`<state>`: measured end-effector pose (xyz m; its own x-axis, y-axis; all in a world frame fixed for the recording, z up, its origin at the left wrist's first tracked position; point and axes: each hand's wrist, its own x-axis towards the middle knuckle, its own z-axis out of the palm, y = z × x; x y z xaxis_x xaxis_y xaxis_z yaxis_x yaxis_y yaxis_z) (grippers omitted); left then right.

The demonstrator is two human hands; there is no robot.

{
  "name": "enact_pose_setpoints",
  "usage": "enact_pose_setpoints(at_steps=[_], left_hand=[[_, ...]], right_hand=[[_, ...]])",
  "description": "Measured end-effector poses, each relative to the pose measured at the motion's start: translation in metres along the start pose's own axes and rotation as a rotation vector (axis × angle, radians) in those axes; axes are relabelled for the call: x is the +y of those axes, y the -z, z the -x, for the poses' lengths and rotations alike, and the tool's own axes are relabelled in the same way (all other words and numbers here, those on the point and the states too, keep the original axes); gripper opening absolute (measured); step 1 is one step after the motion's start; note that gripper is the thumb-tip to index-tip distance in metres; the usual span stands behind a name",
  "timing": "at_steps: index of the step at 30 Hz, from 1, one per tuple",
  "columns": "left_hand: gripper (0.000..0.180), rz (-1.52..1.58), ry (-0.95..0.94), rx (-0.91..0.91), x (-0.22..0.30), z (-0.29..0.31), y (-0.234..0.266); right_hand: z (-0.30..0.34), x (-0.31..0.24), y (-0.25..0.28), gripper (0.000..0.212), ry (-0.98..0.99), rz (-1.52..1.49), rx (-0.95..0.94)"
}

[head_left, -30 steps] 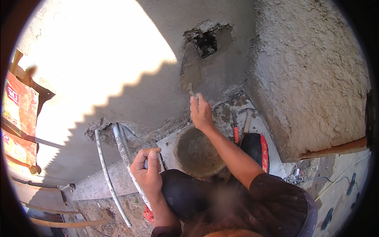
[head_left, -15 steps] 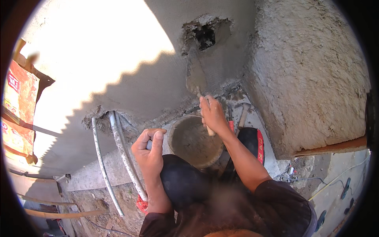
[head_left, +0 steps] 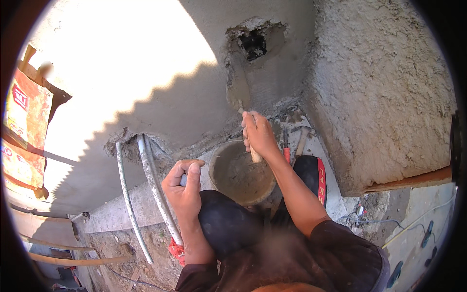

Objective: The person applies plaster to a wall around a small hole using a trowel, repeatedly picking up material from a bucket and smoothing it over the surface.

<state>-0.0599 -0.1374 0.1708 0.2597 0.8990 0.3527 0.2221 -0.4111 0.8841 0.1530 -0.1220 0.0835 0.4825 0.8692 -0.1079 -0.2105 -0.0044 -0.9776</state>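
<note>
My right hand (head_left: 259,137) is closed round the wooden handle of a pointed trowel (head_left: 238,87). The blade is smeared with grey mortar and lies against the plastered wall, its tip just below and left of a ragged hole (head_left: 253,45). Under that hand stands a round bucket (head_left: 216,168) with wet grey mortar inside. My left hand (head_left: 184,181), raised beside the bucket above my knee, is curled round a small greyish thing mostly hidden by the fingers.
A hammer (head_left: 302,138) and a red-handled tool (head_left: 286,155) lie right of the bucket. White pipes (head_left: 154,182) come out of the wall at the left. A rough plastered wall (head_left: 384,92) rises at the right. An orange sack (head_left: 26,126) hangs far left.
My right hand and the trowel have shifted slightly left, the blade now flatter against the wall below the hole. The left hand keeps its curled pose.
</note>
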Motion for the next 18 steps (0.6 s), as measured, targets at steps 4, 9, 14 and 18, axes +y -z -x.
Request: enact_pose_setpoints(at_steps=[4, 9, 14, 18], left_hand=[[0.020, 0.089, 0.039, 0.014, -0.003, -0.002, 0.000], [0.022, 0.080, 0.050, 0.003, -0.004, 0.001, 0.009], [0.023, 0.091, 0.033, -0.014, -0.007, -0.001, 0.005], [0.022, 0.102, 0.058, 0.000, -0.009, -0.002, 0.011]], right_hand=[[-0.025, -0.002, 0.000, 0.039, -0.012, -0.119, 0.000], [0.011, -0.002, 0.003, 0.038, -0.038, 0.003, -0.037], [-0.022, -0.015, -0.007, 0.038, 0.009, -0.110, 0.014], [-0.005, -0.008, 0.000, 0.038, -0.009, -0.081, -0.006]])
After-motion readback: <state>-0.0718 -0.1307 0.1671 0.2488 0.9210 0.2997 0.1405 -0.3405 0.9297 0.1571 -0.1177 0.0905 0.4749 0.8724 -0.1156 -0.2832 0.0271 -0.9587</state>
